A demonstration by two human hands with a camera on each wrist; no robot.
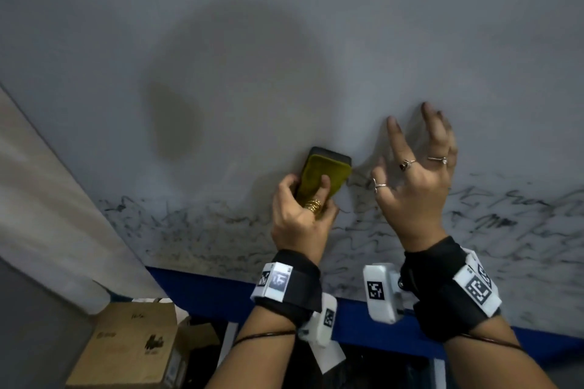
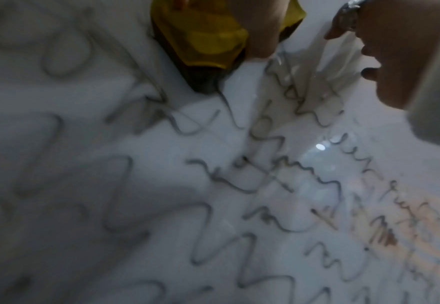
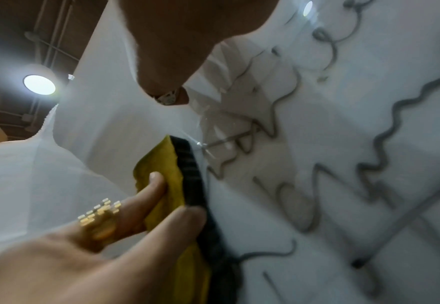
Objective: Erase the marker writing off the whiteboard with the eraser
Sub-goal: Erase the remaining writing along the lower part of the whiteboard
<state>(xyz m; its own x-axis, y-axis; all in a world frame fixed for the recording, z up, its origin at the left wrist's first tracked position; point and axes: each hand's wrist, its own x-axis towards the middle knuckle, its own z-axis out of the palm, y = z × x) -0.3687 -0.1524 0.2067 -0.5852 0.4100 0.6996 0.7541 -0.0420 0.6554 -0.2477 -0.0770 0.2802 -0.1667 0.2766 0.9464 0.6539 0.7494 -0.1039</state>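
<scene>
Whiteboard [image 1: 284, 41] smooth, glossy, reflects a lamp in the wrist views; blue frame [image 1: 205, 294] along its lower edge looks matt. Eraser [image 1: 319, 180] has fuzzy yellow cloth back, dark felt pad against the board. Below the frame, a matt brown cardboard box [image 1: 132, 347]. Black cloth wrist straps [image 1: 300, 287].

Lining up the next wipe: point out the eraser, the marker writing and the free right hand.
eraser [image 1: 322, 178], head view, on its yellow back.
marker writing [image 1: 493, 221], head view, on a dark scribble low on the board.
right hand [image 1: 417, 186], head view, on the back of the hand.
</scene>
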